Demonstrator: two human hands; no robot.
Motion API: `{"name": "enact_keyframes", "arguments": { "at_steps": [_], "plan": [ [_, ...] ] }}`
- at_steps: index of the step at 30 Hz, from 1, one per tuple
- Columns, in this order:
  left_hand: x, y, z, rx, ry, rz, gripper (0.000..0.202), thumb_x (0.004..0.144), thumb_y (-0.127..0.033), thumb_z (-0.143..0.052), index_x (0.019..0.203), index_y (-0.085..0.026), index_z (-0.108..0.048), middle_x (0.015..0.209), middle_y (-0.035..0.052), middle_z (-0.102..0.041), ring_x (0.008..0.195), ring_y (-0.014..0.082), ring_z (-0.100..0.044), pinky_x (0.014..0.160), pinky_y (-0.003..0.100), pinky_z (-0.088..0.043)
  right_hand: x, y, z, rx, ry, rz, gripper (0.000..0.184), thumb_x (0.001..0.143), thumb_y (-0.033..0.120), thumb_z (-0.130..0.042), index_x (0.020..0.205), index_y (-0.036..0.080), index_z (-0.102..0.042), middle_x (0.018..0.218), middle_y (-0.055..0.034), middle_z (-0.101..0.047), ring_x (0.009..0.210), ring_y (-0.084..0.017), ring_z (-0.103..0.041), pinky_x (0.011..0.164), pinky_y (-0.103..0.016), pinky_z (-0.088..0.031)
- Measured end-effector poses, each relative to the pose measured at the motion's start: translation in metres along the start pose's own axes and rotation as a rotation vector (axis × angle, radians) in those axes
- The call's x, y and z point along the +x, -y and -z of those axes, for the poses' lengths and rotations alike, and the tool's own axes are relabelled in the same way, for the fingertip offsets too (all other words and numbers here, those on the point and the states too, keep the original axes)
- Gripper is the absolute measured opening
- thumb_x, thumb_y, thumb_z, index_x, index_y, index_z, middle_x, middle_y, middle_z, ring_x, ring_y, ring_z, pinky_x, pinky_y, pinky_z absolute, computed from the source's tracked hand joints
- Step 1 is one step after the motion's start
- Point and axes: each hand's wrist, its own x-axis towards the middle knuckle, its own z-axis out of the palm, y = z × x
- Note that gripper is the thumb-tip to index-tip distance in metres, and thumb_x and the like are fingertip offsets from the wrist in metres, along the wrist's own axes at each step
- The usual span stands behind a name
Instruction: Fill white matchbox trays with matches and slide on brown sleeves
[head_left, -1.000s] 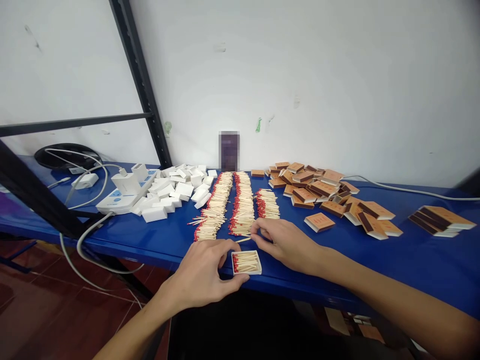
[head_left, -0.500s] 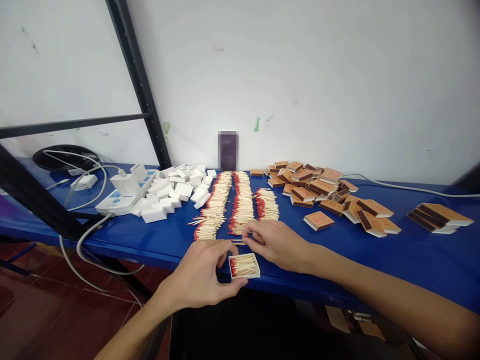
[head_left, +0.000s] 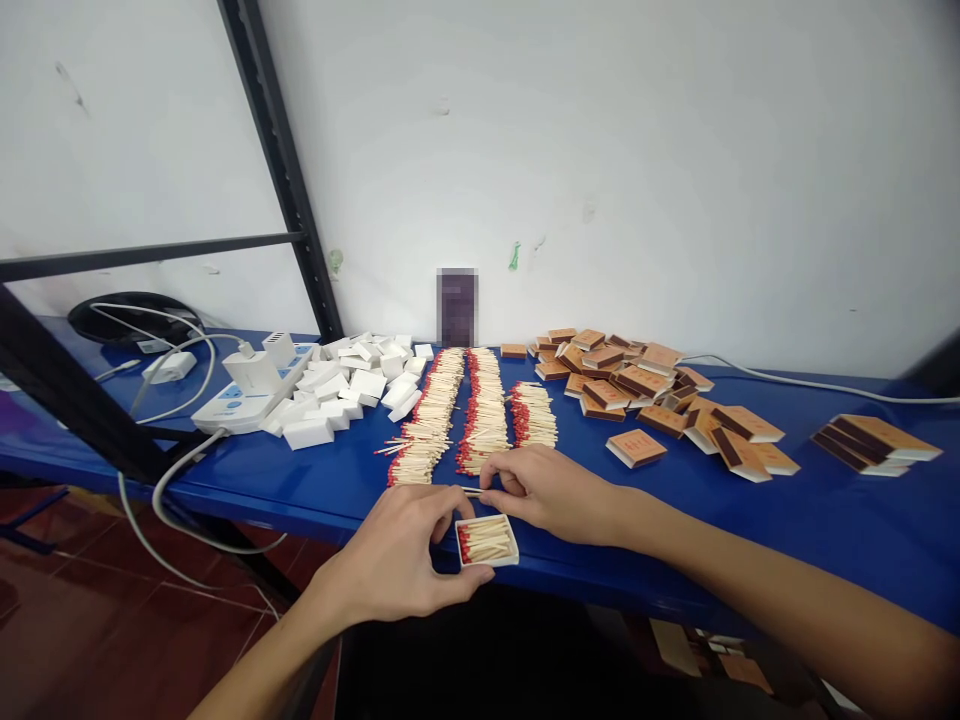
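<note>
My left hand (head_left: 401,550) grips a small white matchbox tray (head_left: 515,550) between thumb and fingers at the shelf's front edge. Inside the tray lie several matches (head_left: 486,540), red heads toward the left. Just above it, my right hand (head_left: 551,492) is closed in a pinch on a match (head_left: 472,491), whose end sticks out to the left; the fingers hide the rest. Beyond the hands, matches are laid in three rows: a left row (head_left: 431,410), a middle row (head_left: 486,410) and a shorter right row (head_left: 536,415).
White empty-looking trays (head_left: 360,380) are heaped at left beside a power strip (head_left: 244,405) with chargers and cables. Brown matchbox sleeves (head_left: 637,380) are piled at right, with a small stack (head_left: 877,440) farther right. A black rack post (head_left: 277,150) stands at left on the blue shelf (head_left: 750,530).
My right hand has shifted slightly left with the match, which now lies closer to the fingertips of my left hand. The tray stays in my left hand, nearly unmoved.
</note>
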Motion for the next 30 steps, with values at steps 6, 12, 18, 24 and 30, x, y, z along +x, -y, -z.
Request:
{"name": "enact_keyframes", "arguments": {
  "at_steps": [6, 12, 18, 24, 30],
  "plan": [
    [0.001, 0.001, 0.000, -0.024, 0.007, 0.030, 0.028, 0.076, -0.044, -0.071, 0.089, -0.021, -0.062, 0.063, -0.0062, -0.047, 0.061, 0.0136, -0.048, 0.058, 0.025, -0.030, -0.005, -0.006, 0.006, -0.045, 0.064, 0.016, 0.009, 0.092, 0.024, -0.055, 0.087, 0.019, -0.061, 0.062, 0.0043, -0.049, 0.058, -0.012, -0.044, 0.058, -0.023, -0.030],
    [0.003, -0.003, 0.001, -0.075, 0.009, 0.098, 0.028, 0.080, -0.046, -0.069, 0.094, -0.023, -0.064, 0.059, -0.0077, -0.045, 0.057, 0.0121, -0.047, 0.056, 0.024, -0.030, -0.021, -0.009, 0.020, -0.051, 0.008, -0.043, 0.009, 0.090, 0.022, -0.054, 0.082, 0.019, -0.056, 0.069, 0.0027, -0.051, 0.061, -0.012, -0.044, 0.057, -0.023, -0.031],
    [0.005, -0.006, 0.000, -0.092, -0.008, 0.135, 0.030, 0.082, -0.048, -0.067, 0.100, -0.024, -0.066, 0.056, -0.0083, -0.046, 0.053, 0.0115, -0.047, 0.055, 0.024, -0.030, -0.028, 0.009, 0.018, 0.031, 0.031, 0.044, 0.005, 0.088, 0.021, -0.056, 0.083, 0.020, -0.058, 0.066, 0.0050, -0.048, 0.057, -0.010, -0.041, 0.055, -0.022, -0.030],
    [0.006, -0.005, -0.001, -0.061, -0.023, 0.112, 0.028, 0.083, -0.045, -0.066, 0.100, -0.024, -0.067, 0.057, -0.0073, -0.047, 0.055, 0.0125, -0.048, 0.055, 0.025, -0.029, -0.026, 0.011, 0.006, 0.029, 0.037, 0.052, 0.004, 0.085, 0.023, -0.060, 0.083, 0.019, -0.061, 0.066, 0.0049, -0.049, 0.057, -0.010, -0.041, 0.055, -0.022, -0.030],
    [0.004, -0.006, -0.003, -0.044, -0.040, 0.090, 0.028, 0.082, -0.045, -0.065, 0.100, -0.023, -0.067, 0.059, -0.0058, -0.049, 0.058, 0.0140, -0.050, 0.056, 0.026, -0.030, -0.029, 0.010, 0.016, 0.015, -0.024, 0.076, 0.008, 0.087, 0.019, -0.055, 0.080, 0.019, -0.054, 0.068, 0.0041, -0.051, 0.058, -0.010, -0.043, 0.055, -0.022, -0.031]
  ]
}}
